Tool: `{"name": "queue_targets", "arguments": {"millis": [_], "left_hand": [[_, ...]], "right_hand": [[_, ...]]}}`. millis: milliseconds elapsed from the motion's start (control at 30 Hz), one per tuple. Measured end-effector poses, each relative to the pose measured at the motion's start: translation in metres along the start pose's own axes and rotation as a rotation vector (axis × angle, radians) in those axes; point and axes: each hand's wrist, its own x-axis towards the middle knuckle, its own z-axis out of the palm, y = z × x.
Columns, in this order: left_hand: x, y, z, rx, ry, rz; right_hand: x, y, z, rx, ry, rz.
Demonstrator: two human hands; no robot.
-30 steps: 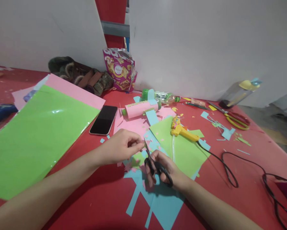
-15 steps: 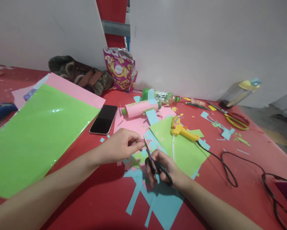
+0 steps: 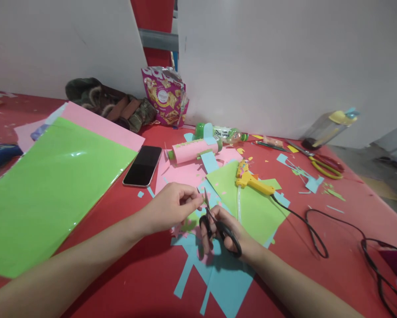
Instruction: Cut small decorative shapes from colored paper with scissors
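My right hand (image 3: 229, 229) is closed around black-handled scissors (image 3: 224, 232), fingers through the loops, with the blades spread and pointing up and away. Close by, my left hand (image 3: 175, 205) pinches a tiny piece of paper (image 3: 203, 201), greenish and mostly hidden by the fingertips, right at the blades. Beneath both hands lie blue paper (image 3: 233, 282) with strips cut into it, green paper (image 3: 264, 221) and many pink and green scraps. Beyond them rests a pink paper-wrapped roll (image 3: 187, 151) with green ends.
A yellow glue gun (image 3: 256, 183) lies on the green paper, its black cord (image 3: 312, 234) running right. To the left are a phone (image 3: 142, 165) and large green sheets (image 3: 55, 185). A bottle (image 3: 226, 134), snack bag (image 3: 167, 95) and red-and-yellow-handled scissors (image 3: 326, 165) sit farther back.
The scissor blades have opened wider, and the right hand's fingers have spread with the loops. My left hand has shifted slightly right and down, still pinching.
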Motion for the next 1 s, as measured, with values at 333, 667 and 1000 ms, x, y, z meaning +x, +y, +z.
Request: {"name": "queue_targets", "arguments": {"millis": [333,667,1000], "left_hand": [[0.0,0.0,0.003,-0.09,0.001,-0.015],[-0.001,-0.003,0.011,-0.195,0.059,-0.046],[-0.003,-0.001,0.026,-0.432,0.105,-0.102]], "right_hand": [[0.0,0.0,0.001,0.028,0.019,-0.008],[-0.001,0.002,-0.001,0.0,0.011,-0.021],[-0.001,0.001,-0.003,0.007,0.016,-0.01]]}}
